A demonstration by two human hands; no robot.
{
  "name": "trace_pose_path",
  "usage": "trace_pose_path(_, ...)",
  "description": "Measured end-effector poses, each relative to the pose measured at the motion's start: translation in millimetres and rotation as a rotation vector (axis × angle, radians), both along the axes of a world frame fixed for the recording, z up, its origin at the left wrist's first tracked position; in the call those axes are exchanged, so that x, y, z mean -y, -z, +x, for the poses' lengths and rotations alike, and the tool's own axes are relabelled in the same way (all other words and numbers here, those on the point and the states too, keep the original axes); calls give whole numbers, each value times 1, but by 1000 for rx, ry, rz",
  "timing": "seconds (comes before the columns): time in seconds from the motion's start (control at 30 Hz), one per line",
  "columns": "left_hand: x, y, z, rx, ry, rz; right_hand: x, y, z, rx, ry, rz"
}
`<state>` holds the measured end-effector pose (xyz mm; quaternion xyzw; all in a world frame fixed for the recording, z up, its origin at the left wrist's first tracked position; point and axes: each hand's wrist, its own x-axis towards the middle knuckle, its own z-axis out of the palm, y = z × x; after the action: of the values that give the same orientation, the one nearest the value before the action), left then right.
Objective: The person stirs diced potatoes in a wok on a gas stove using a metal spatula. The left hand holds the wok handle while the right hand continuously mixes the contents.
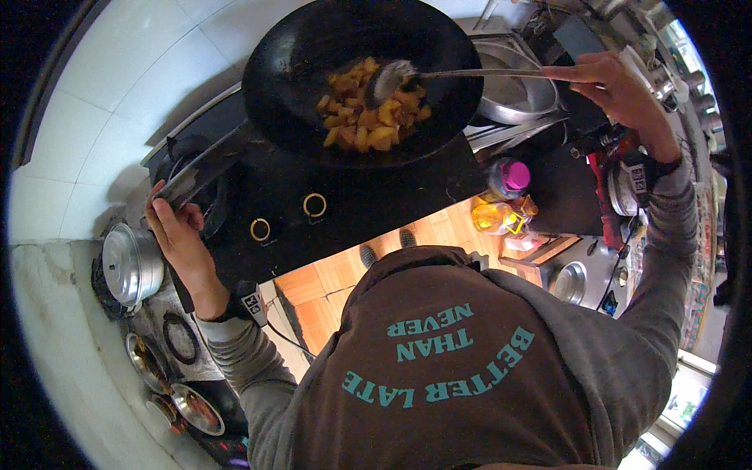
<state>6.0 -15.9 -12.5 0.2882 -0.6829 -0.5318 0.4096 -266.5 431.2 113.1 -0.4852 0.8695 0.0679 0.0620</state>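
Note:
A large black wok (294,88) hangs over the dark stove top, holding browned, diced pieces of food (364,120). My left hand (182,235) is at the end of the wok's long handle (205,167), with the thumb and fingers around it. In my right hand (617,91) is the handle end of a metal ladle (482,73). The ladle's bowl rests among the food pieces, near the middle of the wok. The wok's underside is hidden.
A metal basin (511,88) stands right of the wok. A lidded aluminium pot (132,264) sits beyond my left hand, near the tiled wall. Below the stove's right edge are a pink-capped container (514,176) and an oil bottle (493,217). Metal bowls (197,408) hold food at lower left.

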Motion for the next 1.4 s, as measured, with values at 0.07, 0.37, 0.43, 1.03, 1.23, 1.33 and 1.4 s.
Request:
trace_pose_path(0.07, 1, 1, -1, -19, -1, 26, -20, -10, 2, 7, 10, -44)
trace_pose_path(0.37, 5, 4, 2, -26, 33, 19, -51, -31, 18, 145, 197, 0)
trace_pose_path(0.43, 4, 4, 1, -9, 4, 8, -40, -10, 6, 95, -26, -84)
trace_pose_path(1.03, 1, -2, 1, 18, 36, 15, 41, 84, -11, 113, 140, -474)
trace_pose_path(1.23, 4, 1, 4, 22, 66, 12, 44, 85, 13, 784, 590, -451)
trace_pose_path(1.33, 5, 1, 4, 23, 66, 13, 37, 78, 35, 1079, 732, -446)
trace_pose_path(1.4, 5, 1, 3, 18, 66, 18, 29, 75, 43, 1123, 718, -413)
